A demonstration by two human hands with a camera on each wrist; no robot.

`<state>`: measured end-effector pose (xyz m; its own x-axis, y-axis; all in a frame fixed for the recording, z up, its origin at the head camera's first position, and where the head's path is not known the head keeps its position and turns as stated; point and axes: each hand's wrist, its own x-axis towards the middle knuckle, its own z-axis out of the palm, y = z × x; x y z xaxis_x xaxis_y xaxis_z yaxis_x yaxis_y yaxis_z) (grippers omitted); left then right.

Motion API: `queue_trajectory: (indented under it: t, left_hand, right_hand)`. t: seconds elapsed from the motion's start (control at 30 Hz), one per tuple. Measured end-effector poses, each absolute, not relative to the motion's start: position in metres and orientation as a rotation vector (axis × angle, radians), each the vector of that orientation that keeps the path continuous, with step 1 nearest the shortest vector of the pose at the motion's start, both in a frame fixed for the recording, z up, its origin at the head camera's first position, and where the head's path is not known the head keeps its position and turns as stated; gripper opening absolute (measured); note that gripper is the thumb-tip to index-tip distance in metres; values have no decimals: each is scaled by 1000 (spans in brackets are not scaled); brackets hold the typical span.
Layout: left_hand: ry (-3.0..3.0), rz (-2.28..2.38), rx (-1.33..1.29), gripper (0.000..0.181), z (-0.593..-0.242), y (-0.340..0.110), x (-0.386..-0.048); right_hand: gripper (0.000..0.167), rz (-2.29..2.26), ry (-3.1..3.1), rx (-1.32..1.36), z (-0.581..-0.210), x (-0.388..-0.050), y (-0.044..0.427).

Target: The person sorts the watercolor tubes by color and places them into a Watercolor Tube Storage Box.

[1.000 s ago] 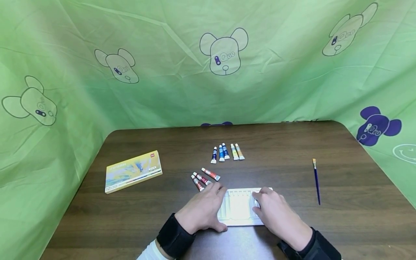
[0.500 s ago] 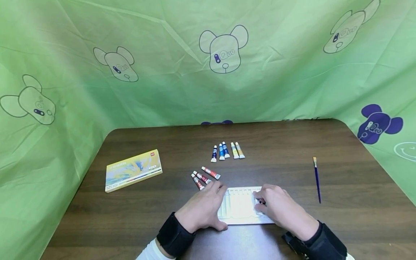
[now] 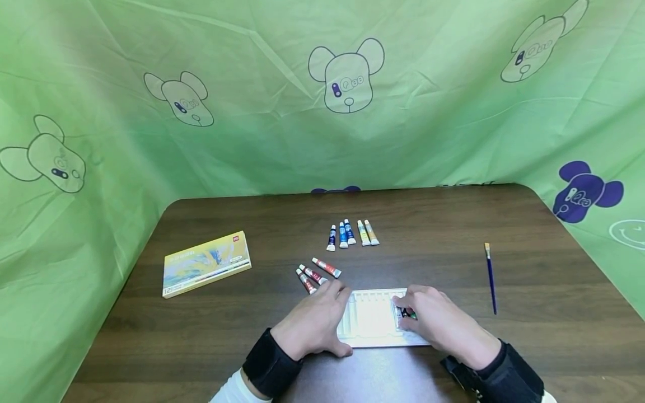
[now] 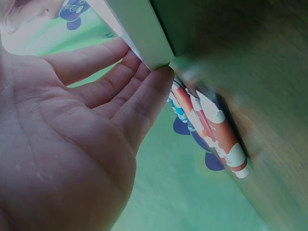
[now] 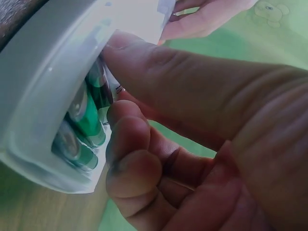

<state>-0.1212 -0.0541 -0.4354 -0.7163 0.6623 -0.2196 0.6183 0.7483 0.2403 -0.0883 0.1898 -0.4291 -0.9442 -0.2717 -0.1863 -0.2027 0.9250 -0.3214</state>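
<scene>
The right hand has edged right, half-curled at green tubes in the right end of the white tray — I can't tell if it pinches one; the left hand, outstretched, touches the other end, likely steadying it.

1. Tray — smooth white plastic with a glossy surface.
2. Green tubes — smooth and shiny, their ends clear and glassy-looking.
3. Worktop — wood-grained, with a soft sheen.
4. Curtain — thin, creased cloth.
5. Box — smooth printed card.
6. Wristband — matt black cloth.
</scene>
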Motion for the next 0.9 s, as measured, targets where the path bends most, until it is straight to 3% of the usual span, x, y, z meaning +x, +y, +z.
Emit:
queue_trajectory:
  t: [0.53,0.9]
  left_hand:
    - [2660,228,986,105,-433,-54,-121]
    - [2669,217,994,105,-435,-54,-120]
  right_hand:
    - [39,-520,3066,-576,-423,-87,199]
    - [26,-546,3187,-403,-415,-117,230]
